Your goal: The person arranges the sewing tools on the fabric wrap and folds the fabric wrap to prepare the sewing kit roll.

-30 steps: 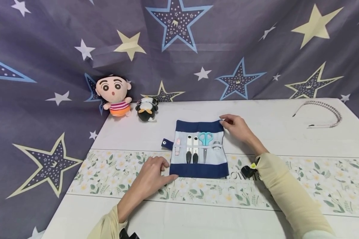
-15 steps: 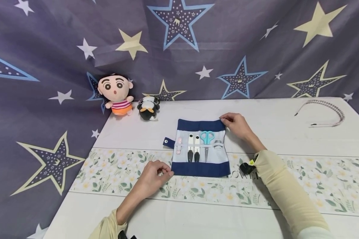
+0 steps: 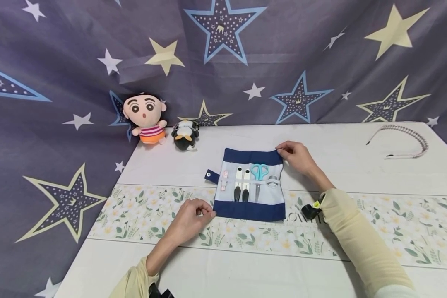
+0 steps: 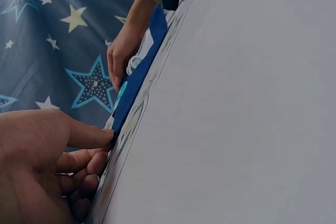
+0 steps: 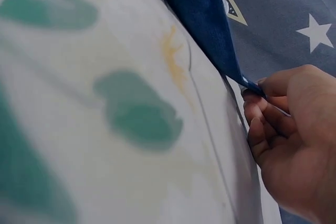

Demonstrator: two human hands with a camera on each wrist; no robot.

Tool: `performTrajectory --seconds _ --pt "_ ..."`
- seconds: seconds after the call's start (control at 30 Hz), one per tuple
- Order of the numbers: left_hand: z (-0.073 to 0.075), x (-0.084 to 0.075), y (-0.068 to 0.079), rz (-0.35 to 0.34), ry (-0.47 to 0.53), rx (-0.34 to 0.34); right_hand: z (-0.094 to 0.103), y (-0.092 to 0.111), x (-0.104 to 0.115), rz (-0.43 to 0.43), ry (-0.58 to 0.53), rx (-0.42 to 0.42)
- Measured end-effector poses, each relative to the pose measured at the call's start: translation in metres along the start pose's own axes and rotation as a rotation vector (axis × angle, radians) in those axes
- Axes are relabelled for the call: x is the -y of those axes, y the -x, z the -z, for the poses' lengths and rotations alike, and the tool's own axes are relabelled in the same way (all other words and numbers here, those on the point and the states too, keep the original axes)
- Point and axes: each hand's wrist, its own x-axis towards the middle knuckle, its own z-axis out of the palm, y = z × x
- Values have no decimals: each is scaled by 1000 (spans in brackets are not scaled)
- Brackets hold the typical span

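Spread flat on the table is a navy and pale-blue fabric sewing kit pouch (image 3: 248, 212), with a snap tab (image 3: 211, 176) sticking out on its left. Under its elastic band sit a pink-and-white strip (image 3: 224, 181), two white tools with black ends (image 3: 239, 182), scissors (image 3: 259, 171) with turquoise handles, and a small round grey item (image 3: 272, 181). My left hand (image 3: 191, 220) pinches the pouch's near left corner between thumb and finger. At the far right corner, my right hand (image 3: 297, 158) pinches the navy edge, as the right wrist view also shows.
A plush doll (image 3: 146, 118) and a small penguin plush (image 3: 184, 135) stand at the back left. A headband (image 3: 407, 140) lies at the far right. Behind the table (image 3: 246, 273) hangs a star-patterned curtain (image 3: 242, 82).
My left thumb has drawn back from over the near edge and now pinches the near left corner. The pouch's left side has shifted slightly. My right hand stays at the far right corner.
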Motion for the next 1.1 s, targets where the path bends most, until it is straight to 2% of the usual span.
performTrajectory --seconds 0.2,0.43,0.57,0.7,0.87,1.1 --pt "5 1 -10 23 -12 30 12 10 -2 -22 -8 5" --pt "13 8 -31 8 -8 46 29 28 -5 -35 10 31" --pt "15 11 -48 1 -18 25 37 41 -4 8 71 24" --pt "15 11 -68 23 -23 8 43 54 -5 26 104 23" --pt "13 9 -92 68 -33 -4 53 73 -7 29 97 57" --pt "5 5 -121 88 -22 -39 64 97 -7 10 56 127"
